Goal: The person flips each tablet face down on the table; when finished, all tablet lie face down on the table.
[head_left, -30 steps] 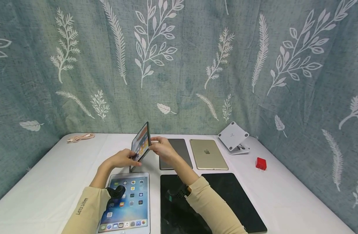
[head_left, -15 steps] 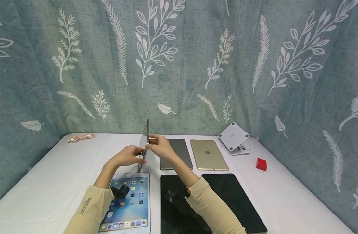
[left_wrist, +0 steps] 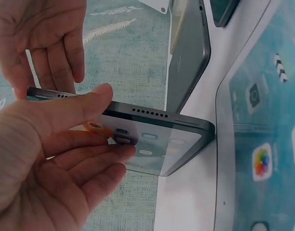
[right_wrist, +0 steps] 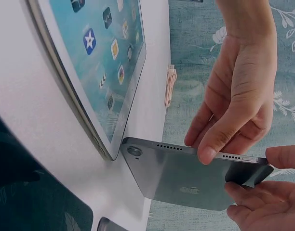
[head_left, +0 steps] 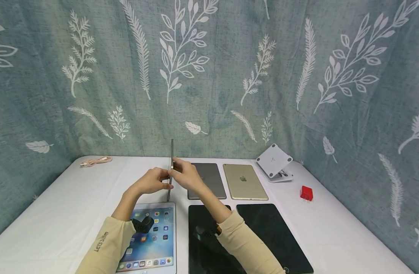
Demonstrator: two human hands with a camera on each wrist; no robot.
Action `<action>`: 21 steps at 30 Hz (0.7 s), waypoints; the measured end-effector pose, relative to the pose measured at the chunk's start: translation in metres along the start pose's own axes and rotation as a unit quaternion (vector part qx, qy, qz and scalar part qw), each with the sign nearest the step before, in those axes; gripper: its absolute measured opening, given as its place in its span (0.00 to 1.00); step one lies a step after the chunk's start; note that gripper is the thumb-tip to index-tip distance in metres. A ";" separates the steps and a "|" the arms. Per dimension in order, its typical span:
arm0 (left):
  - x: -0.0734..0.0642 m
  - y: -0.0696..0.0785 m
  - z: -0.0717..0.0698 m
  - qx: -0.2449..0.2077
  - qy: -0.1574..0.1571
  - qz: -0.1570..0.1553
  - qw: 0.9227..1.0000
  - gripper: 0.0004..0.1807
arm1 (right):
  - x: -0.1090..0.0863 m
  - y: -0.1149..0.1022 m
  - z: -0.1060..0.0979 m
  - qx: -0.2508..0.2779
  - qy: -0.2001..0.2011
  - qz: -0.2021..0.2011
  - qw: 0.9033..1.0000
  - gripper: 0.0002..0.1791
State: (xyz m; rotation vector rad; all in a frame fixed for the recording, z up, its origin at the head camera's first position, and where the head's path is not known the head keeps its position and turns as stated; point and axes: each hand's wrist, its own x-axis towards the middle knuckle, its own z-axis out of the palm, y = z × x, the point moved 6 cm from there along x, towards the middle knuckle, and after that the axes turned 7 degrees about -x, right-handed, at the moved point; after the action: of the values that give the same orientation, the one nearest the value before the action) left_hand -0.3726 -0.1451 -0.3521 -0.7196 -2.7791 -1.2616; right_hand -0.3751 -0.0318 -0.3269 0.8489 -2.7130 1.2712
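Both hands hold a thin grey tablet (head_left: 172, 149) on edge, nearly side-on in the head view. My left hand (head_left: 154, 181) pinches its near long side, thumb on the rim and fingers on the screen side. From the right, my right hand (head_left: 188, 176) pinches it farther up, with fingertips on the back. Icons glow on the tablet's screen (left_wrist: 157, 144) in the left wrist view. The right wrist view shows its grey back (right_wrist: 171, 173) and corner camera lens. A white tablet (head_left: 151, 236) with a lit home screen lies under my left forearm, close to the held tablet's lower corner.
Right of the hands lie a dark grey tablet (head_left: 213, 179) and a gold tablet (head_left: 245, 182), backs up. Two black tablets, one left (head_left: 206, 228), one right (head_left: 271, 232), lie nearer. Beyond are a silver stand (head_left: 273, 161), a red charger (head_left: 306, 193) and a coiled cable (head_left: 96, 161).
The held tablet has turned from showing its screen to nearly edge-on in the head view. My left hand has shifted slightly right with it; both hands still grip it.
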 end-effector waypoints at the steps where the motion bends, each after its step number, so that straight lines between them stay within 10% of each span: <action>1: 0.000 0.001 0.000 0.001 0.000 0.003 1.000 0.24 | -0.001 -0.001 0.000 0.001 0.000 -0.004 1.000 0.30; 8: -0.005 0.006 -0.015 -0.044 0.018 0.004 0.999 0.27 | -0.002 0.001 0.006 0.017 -0.021 -0.024 0.999 0.29; 21: -0.015 0.008 -0.045 0.033 0.064 -0.038 0.997 0.46 | 0.002 0.028 0.037 0.016 -0.136 0.024 0.990 0.31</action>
State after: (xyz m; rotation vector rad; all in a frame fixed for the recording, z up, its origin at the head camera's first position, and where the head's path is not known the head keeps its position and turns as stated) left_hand -0.3633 -0.1786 -0.3187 -0.5141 -2.7534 -1.1748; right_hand -0.3831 -0.0448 -0.3700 1.0380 -2.9435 1.2977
